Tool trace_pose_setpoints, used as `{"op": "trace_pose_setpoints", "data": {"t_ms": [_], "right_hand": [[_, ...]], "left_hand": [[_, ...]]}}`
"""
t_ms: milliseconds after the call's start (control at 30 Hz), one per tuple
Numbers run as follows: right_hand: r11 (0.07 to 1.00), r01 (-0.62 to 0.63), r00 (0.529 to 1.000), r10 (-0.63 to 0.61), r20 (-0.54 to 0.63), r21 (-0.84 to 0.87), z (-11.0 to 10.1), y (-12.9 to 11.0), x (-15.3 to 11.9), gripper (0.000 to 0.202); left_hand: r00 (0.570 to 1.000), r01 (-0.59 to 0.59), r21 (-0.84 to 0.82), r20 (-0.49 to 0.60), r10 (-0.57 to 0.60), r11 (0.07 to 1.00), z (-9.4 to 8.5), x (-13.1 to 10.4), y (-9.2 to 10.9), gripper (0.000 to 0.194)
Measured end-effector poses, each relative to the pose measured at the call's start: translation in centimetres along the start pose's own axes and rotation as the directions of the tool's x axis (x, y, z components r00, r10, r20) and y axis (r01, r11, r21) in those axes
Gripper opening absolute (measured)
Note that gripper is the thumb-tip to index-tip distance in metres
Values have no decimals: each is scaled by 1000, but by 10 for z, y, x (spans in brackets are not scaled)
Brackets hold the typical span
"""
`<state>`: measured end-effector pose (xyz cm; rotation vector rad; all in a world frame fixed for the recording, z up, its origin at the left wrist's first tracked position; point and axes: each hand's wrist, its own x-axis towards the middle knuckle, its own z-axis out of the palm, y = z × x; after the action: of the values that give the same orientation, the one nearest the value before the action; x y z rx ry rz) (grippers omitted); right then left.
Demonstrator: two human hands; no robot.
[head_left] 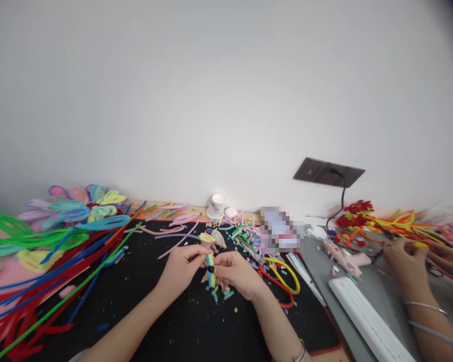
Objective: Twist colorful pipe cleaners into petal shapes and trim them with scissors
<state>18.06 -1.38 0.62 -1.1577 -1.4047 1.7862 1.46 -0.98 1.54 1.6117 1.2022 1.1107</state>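
Observation:
Between both hands, over the black mat [151, 311], is a short striped pipe-cleaner piece [210, 261] in blue, white and pale yellow. My left hand [183, 269] pinches it at the upper left. With fingers curled, my right hand [238, 275] grips it from the right, near a small black spot on the piece. Just beyond the fingertips lie pastel pipe-cleaner loops [215, 237], partly covered by the hands. Scissors [287, 281] with yellow and red handles rest right of my right hand, blades pointing away. Small coloured clippings [215, 295] are scattered below the hands.
Pipe-cleaner flowers [94, 201] and long loose stems [56, 296] crowd the left. A paper cup [216, 206] stands by the wall. Rightward are a blurred phone [281, 229], a pink glue gun [349, 257], a white power strip [370, 317] and another person's hands [409, 261].

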Motion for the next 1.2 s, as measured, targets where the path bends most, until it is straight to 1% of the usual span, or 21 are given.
{"op": "trace_pose_setpoints", "data": {"t_ms": [167, 333, 433, 533, 600, 667, 733, 800, 900, 1033, 1100, 1200], "right_hand": [[997, -18, 998, 14, 58, 68, 3, 1, 0, 23], [997, 28, 997, -33, 74, 67, 3, 1, 0, 22], [993, 72, 996, -75, 37, 90, 3, 0, 0, 25], [985, 135, 991, -132, -37, 106, 3, 1, 2, 27], [982, 168, 985, -163, -57, 88, 4, 2, 3, 29], [981, 189, 981, -188, -43, 32, 6, 3, 4, 31], [978, 204, 978, -206, -29, -52, 9, 3, 3, 34], [969, 211, 975, -218, -46, -129, 13, 3, 3, 36], [957, 212, 969, -232, -85, -195, 17, 4, 3, 36], [943, 210, 964, -244, -108, -258, 19, 10, 5, 33], [920, 223, 954, -274, -123, -321, 19, 11, 5, 34], [884, 240, 939, -316, -134, -401, 20, 9, 4, 36]], "left_hand": [[999, -17, -6, -32, 17, 1000, 0, 0, -2, 18], [999, -17, -7, -41, 17, 1000, 0, 1, -8, 17], [1000, -3, -89, 9, 4, 996, -1, 2, -8, 19], [994, 14, -272, 109, 16, 962, 0, 2, -7, 35], [980, 44, -343, 196, 25, 938, 4, 1, -8, 41], [964, 69, -316, 266, 18, 946, 9, -1, -10, 40], [961, 71, -237, 275, -4, 969, 13, -3, -12, 39], [972, 62, -172, 235, -20, 983, 16, -4, -14, 37], [983, 56, -147, 182, -29, 988, 16, -6, -13, 33], [991, -6, -68, 136, 15, 998, 13, -7, -8, 27], [992, -32, -34, 122, 36, 999, 12, -7, -6, 27], [992, -34, -52, 123, 41, 998, 13, -8, -5, 29]]}}
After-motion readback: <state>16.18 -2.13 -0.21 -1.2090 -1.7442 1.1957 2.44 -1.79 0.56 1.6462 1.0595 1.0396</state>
